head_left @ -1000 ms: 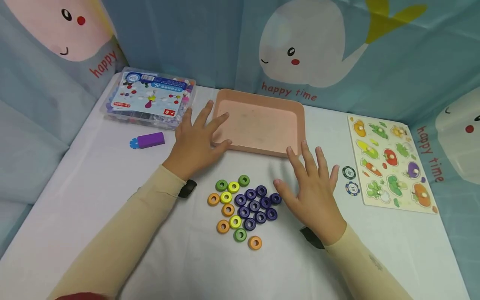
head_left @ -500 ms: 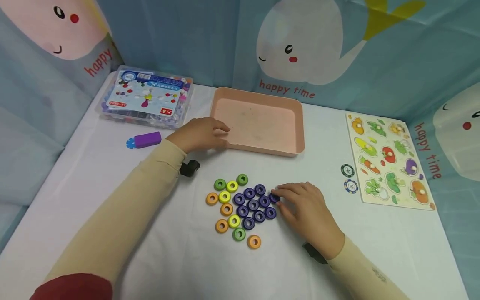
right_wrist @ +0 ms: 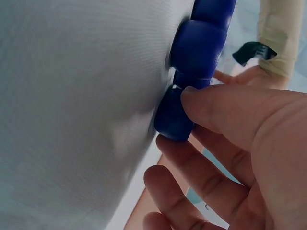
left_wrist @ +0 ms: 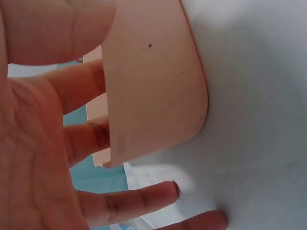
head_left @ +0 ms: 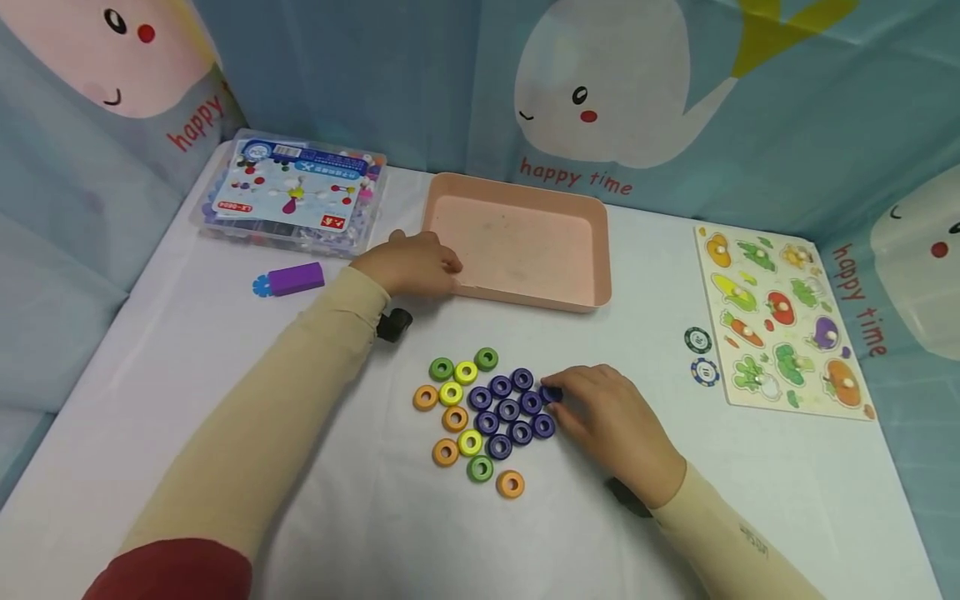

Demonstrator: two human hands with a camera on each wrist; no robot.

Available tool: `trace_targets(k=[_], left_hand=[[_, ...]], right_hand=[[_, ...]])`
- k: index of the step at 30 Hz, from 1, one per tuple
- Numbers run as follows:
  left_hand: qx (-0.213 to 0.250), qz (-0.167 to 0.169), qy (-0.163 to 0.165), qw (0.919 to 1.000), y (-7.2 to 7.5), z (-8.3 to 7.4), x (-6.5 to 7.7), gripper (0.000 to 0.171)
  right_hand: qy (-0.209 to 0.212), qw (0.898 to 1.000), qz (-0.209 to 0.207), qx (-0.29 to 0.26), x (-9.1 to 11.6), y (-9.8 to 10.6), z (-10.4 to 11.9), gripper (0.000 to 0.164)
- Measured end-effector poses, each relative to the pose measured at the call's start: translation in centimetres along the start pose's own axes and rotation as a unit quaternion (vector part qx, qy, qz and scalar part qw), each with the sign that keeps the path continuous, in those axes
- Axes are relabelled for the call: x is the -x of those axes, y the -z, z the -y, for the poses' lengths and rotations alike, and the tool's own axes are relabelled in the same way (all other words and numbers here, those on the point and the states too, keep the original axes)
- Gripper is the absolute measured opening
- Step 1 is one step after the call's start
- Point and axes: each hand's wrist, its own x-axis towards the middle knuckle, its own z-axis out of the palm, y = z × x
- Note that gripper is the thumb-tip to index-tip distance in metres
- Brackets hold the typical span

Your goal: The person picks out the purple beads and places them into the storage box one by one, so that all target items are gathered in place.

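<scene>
A shallow pink tray stands at the back of the table. My left hand holds its left front corner; in the left wrist view two fingers lie inside the tray wall and the thumb outside. At the right edge of a cluster of dark purple-blue rings, my right hand pinches one ring between thumb and fingers, low at the cloth. Orange rings, yellow rings and green rings lie loose to the left of the dark ones.
A clear plastic box with a printed label stands back left, a purple block before it. At right lie a vegetable puzzle board and two poker chips. A whale-printed curtain borders the table's back.
My left hand, spread over the tray's left edge before, now grips its corner. The right hand has come down from above the cloth and taken hold of the outermost dark ring.
</scene>
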Motion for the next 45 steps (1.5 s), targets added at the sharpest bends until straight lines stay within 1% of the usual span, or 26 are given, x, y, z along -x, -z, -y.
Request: trace_targets(k=[5,7,9,11,14,17,18,21,23,26,28,32,35,38,42,45], left_hand=[[0.001,-0.008,0.017,0.9998,-0.2,-0.3,0.0,0.051],[0.0,-0.011,0.019,0.9998,-0.3,-0.4,0.0,0.05],[0.003,-0.011,0.02,0.9997,-0.4,-0.4,0.1,0.05],[0.007,-0.013,0.021,0.9997,-0.4,-0.4,0.2,0.05],[0.014,-0.012,0.023,0.9996,-0.5,-0.5,0.2,0.05],[0.012,-0.009,0.023,0.9996,-0.4,-0.5,0.2,0.05],[0.01,-0.007,0.023,0.9997,-0.3,-0.5,0.2,0.05],[0.008,-0.005,0.022,0.9997,-0.2,-0.4,0.3,0.051],[0.008,-0.006,0.022,0.9997,-0.2,-0.4,0.4,0.051],[0.01,-0.005,0.016,0.9998,-0.1,-0.4,0.4,0.05],[0.008,-0.004,0.012,0.9999,-0.1,-0.5,0.3,0.05],[0.001,-0.008,0.003,1.0,0.0,-0.5,0.4,0.05],[-0.001,-0.015,-0.006,0.9999,0.0,-0.6,0.5,0.05],[0.01,-0.018,-0.003,0.9998,-0.1,-0.7,0.6,0.05],[0.024,-0.014,0.012,0.9995,-0.2,-0.7,0.9,0.049],[0.025,-0.015,0.016,0.9995,-0.2,-0.6,1.0,0.049]], right_hand=[[-0.001,1.0,0.009,0.002,-0.5,0.6,0.0,0.03],[-0.01,1.0,0.008,0.001,-0.9,1.3,-0.1,0.029],[-0.027,1.0,-0.003,-0.004,-1.7,2.5,-0.4,0.028],[-0.048,0.998,-0.024,-0.014,-2.9,3.7,-0.9,0.025],[-0.08,0.995,-0.06,-0.027,-5.7,5.1,-2.5,0.022],[-0.113,0.991,-0.07,-0.034,-9.1,5.7,-4.2,0.021],[-0.12,0.99,-0.066,-0.032,-10.4,5.7,-4.8,0.021],[-0.137,0.99,-0.034,-0.029,-14.1,5.8,-5.5,0.022],[-0.133,0.991,-0.011,-0.031,-16.4,5.7,-5.5,0.02],[-0.119,0.992,0.024,-0.027,-19.5,5.5,-4.4,0.019],[-0.116,0.992,0.047,-0.008,-21.2,5.4,-3.3,0.019],[-0.086,0.993,0.083,0.019,-24.2,4.9,-1.6,0.021],[-0.058,0.994,0.096,0.015,-25.9,4.2,-1.2,0.021],[-0.056,0.991,0.118,0.024,-27.0,3.3,-1.3,0.02],[-0.058,0.987,0.141,0.041,-27.5,2.4,-1.8,0.02],[-0.053,0.988,0.14,0.043,-27.5,2.1,-1.9,0.02]])
